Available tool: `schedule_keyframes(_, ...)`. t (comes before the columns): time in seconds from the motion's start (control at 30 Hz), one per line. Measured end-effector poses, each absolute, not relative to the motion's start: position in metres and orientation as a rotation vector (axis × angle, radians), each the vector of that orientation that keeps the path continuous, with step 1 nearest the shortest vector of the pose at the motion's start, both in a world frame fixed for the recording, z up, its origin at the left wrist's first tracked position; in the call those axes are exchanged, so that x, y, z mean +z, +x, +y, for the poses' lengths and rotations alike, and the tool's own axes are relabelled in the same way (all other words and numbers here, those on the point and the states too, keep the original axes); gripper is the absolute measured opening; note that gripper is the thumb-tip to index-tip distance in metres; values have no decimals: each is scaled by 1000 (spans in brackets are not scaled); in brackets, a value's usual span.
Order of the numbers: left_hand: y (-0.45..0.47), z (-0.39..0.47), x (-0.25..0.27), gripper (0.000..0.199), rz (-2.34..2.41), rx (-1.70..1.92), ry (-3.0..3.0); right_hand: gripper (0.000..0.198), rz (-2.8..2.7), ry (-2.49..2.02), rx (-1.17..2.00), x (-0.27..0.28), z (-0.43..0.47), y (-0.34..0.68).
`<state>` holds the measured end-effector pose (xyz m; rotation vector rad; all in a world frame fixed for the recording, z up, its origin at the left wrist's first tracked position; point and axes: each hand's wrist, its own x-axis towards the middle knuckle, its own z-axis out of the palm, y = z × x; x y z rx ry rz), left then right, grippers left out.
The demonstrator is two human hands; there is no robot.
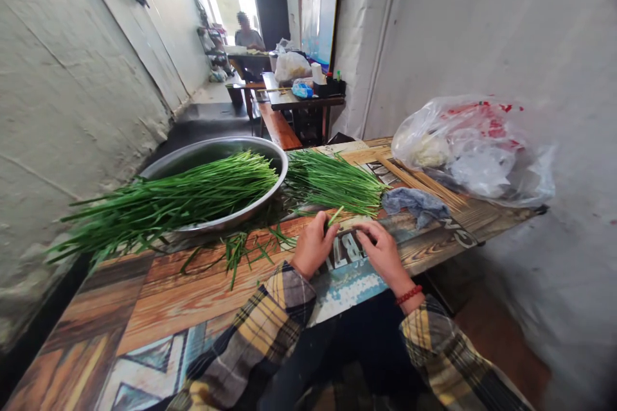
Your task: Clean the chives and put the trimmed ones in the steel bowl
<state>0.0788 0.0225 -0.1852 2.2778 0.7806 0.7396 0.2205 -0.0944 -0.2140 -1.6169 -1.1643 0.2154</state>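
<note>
Over the near edge of the table, my left hand (314,245) is closed around a garlic chive stalk (336,216), its pale end poking up past the fingers. My right hand (382,249), with a red bead bracelet at the wrist, is just to the right. Its thumb and index finger are bent toward each other; anything between them is too small to name. Beyond both hands lies a pile of garlic chives (337,181), pale ends to the right. A larger bunch of chives (207,189) rests in a metal basin (283,170), leaves hanging over its left rim. Loose chive scraps (237,250) lie left of my left hand.
A grey cloth (415,203) and wooden chopsticks (419,181) lie to the right of the pile. Behind them sits a clear plastic bag (475,148) against the wall. Farther back stand another table (289,101) and a bench (279,127). A person (249,37) sits near the doorway.
</note>
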Motion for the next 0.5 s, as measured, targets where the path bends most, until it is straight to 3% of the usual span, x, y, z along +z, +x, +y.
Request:
schedule_keyframes(0.23, 82, 34, -192, 27, 692, 764, 2041, 28, -1105, -1982, -207, -222, -88, 280)
schedule_keyframes(0.37, 82, 34, -192, 26, 676, 775, 2026, 25, -1211, -2138, -263, -221, -86, 284)
schedule_keyframes(0.5, 82, 32, -193, 28, 667, 821, 2015, 24, -1223, -1966, -241, -211, -86, 277)
